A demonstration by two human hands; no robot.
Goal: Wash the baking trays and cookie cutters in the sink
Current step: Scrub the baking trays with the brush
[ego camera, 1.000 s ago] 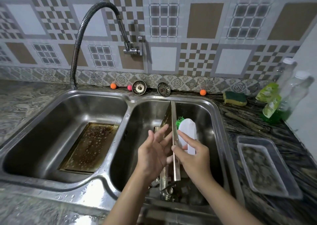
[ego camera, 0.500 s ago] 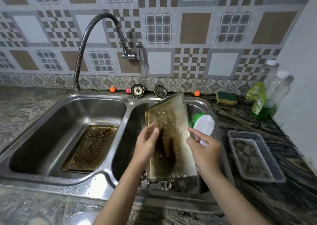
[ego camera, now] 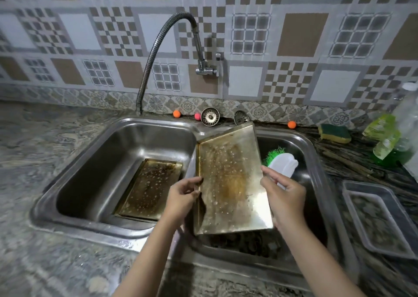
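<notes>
From the head view, you are scrubbing: your left hand [ego camera: 184, 194] has its fingers pinching the left edge of a greasy baking tray [ego camera: 230, 181], held tilted over the right basin of the sink [ego camera: 316, 161]. Your right hand [ego camera: 282, 194] steadies the other edge, fingers wrapped round a white brush [ego camera: 282, 164] with green bristles. Next, I'd judge, you bring the bristles onto the brown stain. A second tray [ego camera: 151, 188] lies flat in the left basin. A clear tub [ego camera: 352, 197] sits on the tabletop [ego camera: 45, 138], its contents blurred.
</notes>
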